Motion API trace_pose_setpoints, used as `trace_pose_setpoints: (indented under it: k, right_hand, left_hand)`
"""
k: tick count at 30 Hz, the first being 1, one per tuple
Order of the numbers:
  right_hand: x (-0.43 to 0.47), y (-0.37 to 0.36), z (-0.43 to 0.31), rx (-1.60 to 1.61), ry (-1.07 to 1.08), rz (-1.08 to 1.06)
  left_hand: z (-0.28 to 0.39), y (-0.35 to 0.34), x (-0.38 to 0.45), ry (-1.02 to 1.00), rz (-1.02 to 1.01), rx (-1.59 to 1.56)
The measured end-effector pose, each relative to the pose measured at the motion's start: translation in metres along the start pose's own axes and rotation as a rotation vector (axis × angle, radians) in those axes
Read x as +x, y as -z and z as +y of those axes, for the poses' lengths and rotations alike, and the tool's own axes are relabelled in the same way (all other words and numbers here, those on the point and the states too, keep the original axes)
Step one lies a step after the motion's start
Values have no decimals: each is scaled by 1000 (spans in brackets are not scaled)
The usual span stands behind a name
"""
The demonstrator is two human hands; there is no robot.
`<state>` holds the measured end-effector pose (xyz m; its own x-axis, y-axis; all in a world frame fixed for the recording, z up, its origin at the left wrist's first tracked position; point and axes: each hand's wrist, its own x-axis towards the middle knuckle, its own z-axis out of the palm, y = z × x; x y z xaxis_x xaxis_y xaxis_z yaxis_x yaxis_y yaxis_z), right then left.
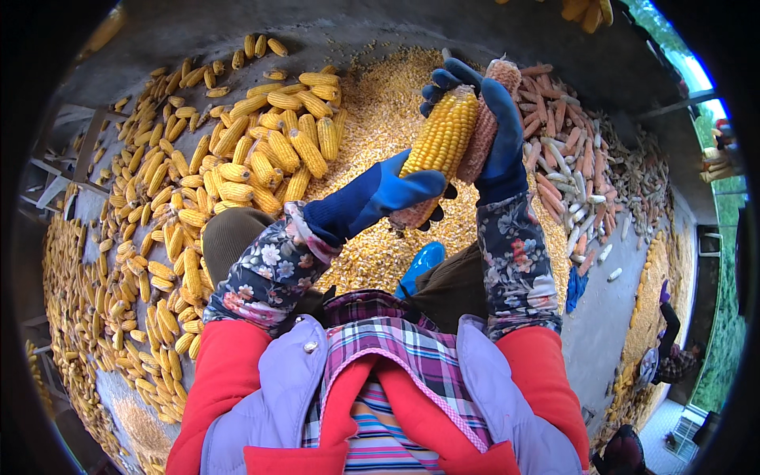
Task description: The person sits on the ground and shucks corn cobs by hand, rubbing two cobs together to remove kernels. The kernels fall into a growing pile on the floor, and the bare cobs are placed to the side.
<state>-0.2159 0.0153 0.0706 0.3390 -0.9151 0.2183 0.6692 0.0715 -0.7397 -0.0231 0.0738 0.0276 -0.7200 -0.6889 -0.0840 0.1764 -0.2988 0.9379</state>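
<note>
My left hand point(409, 187), in a blue rubber-coated glove, grips the lower part of a yellow corn ear point(444, 133) whose bottom end is bare of kernels. In my right hand point(502, 130), gloved the same way, is a reddish bare corn cob point(480, 139), pressed along the ear's side. The two lie against each other, tilted, above a heap of loose corn kernels point(374, 119). Dark glove fingertips show behind the ear's top; which hand some of them belong to is hard to tell.
Whole corn ears point(285, 148) are piled at the left. Stripped cobs point(570, 154) lie in a heap at the right, near a blue cloth point(575, 289). A blue boot point(423, 264) rests among the kernels. Another person point(674, 356) is at the far right edge.
</note>
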Motion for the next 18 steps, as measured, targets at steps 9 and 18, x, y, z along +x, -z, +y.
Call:
trace_pose_setpoints:
  k: [9, 18]
  right_hand:
    - [-3, -23, -5, 108, -8, -127]
    - [-6, -58, -19, 157, -32, -274]
  left_hand:
    - [12, -28, -32, 66, -75, -461]
    - [37, -45, -54, 12, 61, -55]
